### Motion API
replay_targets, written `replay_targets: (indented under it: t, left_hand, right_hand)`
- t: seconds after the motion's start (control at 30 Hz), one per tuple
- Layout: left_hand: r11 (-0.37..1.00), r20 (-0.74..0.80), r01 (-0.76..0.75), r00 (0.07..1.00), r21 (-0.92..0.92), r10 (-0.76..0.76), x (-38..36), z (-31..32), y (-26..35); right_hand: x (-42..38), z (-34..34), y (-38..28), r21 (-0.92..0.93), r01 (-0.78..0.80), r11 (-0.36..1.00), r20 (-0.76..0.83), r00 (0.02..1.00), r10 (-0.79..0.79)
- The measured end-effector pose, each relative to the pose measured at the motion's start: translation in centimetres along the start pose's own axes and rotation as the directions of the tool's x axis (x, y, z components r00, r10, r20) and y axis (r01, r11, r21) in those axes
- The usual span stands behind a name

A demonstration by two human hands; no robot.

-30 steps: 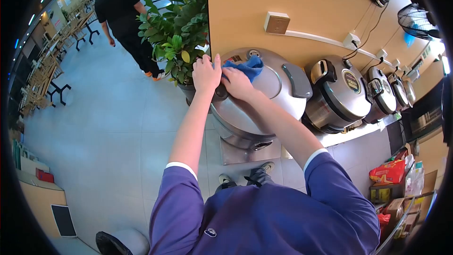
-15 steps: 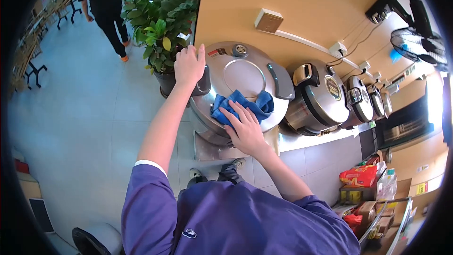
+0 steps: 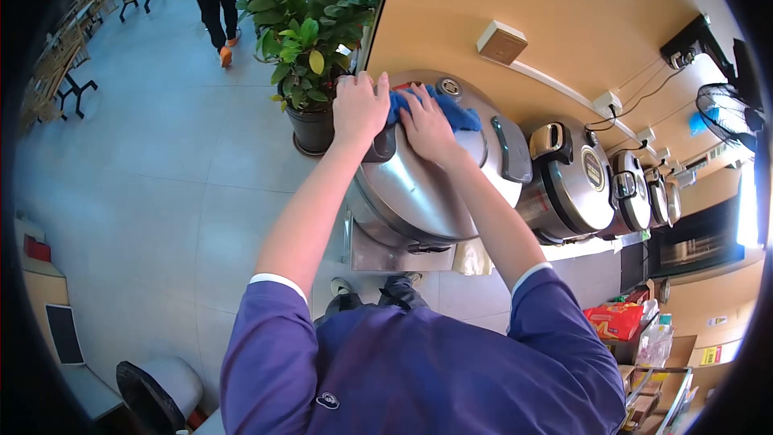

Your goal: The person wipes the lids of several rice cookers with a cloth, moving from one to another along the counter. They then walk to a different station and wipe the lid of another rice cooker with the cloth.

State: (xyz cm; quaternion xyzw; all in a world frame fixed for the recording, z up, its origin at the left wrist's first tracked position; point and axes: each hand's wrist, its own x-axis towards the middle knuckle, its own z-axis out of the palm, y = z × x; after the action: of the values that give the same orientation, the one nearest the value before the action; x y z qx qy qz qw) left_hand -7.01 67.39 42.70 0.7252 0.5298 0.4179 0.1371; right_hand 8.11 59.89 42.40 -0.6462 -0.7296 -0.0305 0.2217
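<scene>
A large round metal lid [image 3: 415, 185] tops the pot in front of me, with a dark handle [image 3: 512, 149] at its right side. My left hand [image 3: 360, 110] is closed round the left side handle, of which only the dark lower part shows. On the far half of the lid lies a crumpled blue cloth [image 3: 460, 115]. My right hand [image 3: 427, 126] rests on the cloth with its fingers spread, pressing it against the metal.
Several rice cookers [image 3: 592, 173] line the wall to the right. A potted plant [image 3: 310, 125] stands at the far left of the pot. Beyond it a person [image 3: 211, 0] is on the floor area, near stacked chairs [image 3: 60, 72]. A fan [image 3: 725, 113] hangs at the right.
My right hand and the blue cloth have moved away from me, to the far part of the lid. My left hand stays at the handle. The person has walked farther off.
</scene>
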Motion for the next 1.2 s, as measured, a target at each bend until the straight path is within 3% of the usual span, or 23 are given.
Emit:
replay_targets:
  t: [0.2,0.37,0.47,0.7,1.03,1.2]
  left_hand:
    - [1.000,-0.009,-0.006,1.000,-0.004,0.006,0.0,0.2,0.1]
    - [0.998,-0.070,-0.050,0.996,0.032,0.052,0.0,0.6,-0.4]
    - [1.000,-0.027,-0.021,0.999,0.011,0.022,0.0,-0.1,0.0]
    - [0.994,0.034,0.020,0.999,0.109,-0.023,0.2,0.0,-0.1]
    - [0.990,0.132,0.065,0.988,0.128,-0.082,0.1,-0.8,0.1]
    - [0.991,0.191,0.057,0.978,0.123,-0.080,0.4,-0.3,-0.6]
  right_hand:
    - [7.3,3.2,2.5,-0.066,-0.101,0.993,0.065,0.992,0.106]
    - [10.8,3.5,3.1,0.010,-0.215,0.977,0.179,0.961,0.210]
    - [10.8,3.1,2.5,-0.072,-0.271,0.960,0.235,0.931,0.281]
    - [4.7,2.5,-0.2,-0.191,-0.175,0.966,0.088,0.977,0.194]
    - [-9.6,-4.0,-4.1,0.046,-0.124,0.991,0.032,0.992,0.123]
    - [-18.5,-7.5,-7.7,0.024,-0.089,0.996,0.012,0.996,0.089]
